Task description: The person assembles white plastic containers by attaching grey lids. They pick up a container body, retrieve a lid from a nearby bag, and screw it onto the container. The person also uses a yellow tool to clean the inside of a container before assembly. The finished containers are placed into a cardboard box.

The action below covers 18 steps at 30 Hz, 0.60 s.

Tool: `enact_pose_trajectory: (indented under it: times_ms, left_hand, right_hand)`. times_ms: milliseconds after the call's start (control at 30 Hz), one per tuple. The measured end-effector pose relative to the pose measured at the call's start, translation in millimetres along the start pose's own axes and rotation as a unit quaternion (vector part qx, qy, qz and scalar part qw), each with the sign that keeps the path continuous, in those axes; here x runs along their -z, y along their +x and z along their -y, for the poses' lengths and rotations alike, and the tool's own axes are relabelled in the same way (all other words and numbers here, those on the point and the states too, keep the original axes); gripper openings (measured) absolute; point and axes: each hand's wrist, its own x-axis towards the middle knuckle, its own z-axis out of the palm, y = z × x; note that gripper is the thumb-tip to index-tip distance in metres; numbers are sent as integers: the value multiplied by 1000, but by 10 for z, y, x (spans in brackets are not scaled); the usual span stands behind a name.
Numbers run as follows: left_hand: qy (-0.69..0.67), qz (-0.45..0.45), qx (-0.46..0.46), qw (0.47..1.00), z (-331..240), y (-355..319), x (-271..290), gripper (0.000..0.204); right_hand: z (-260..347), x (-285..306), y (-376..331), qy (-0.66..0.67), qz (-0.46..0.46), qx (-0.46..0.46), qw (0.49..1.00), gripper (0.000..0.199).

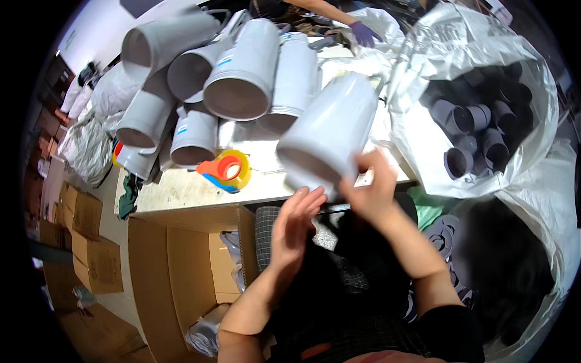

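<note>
Best steady the big, light-grey plastic cylinder (340,121) near its open end, the left hand (293,227) extended, fingers loosely together, the right hand (375,190) too blurred to tell whether it pinches.

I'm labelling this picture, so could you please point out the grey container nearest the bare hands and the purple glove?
Grey container (338,118): head view, outer side wall.
Purple glove (364,34): head view, middle.
</note>
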Motion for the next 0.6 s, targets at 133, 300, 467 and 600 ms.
enact_pose_trajectory:
  times_ms: [133, 300, 467, 600]
  left_hand:
    - [164, -59, 103, 979, 28, -292, -39, 36]
    - [210, -74, -33, 974, -261, -646, 363, 32]
    - [85, -235, -10, 968, -496, -440, 639, 54]
    - [-14, -270, 66, 960, -406, -424, 697, 55]
  right_hand:
    - [323, 613, -562, 65, 139, 95, 984, 45]
    - [-466, 1138, -205, -219, 101, 4, 971, 76]
    - [-446, 900, -1436, 276, 111, -246, 923, 70]
    - [-943, 1513, -784, 30, -118, -450, 885, 60]
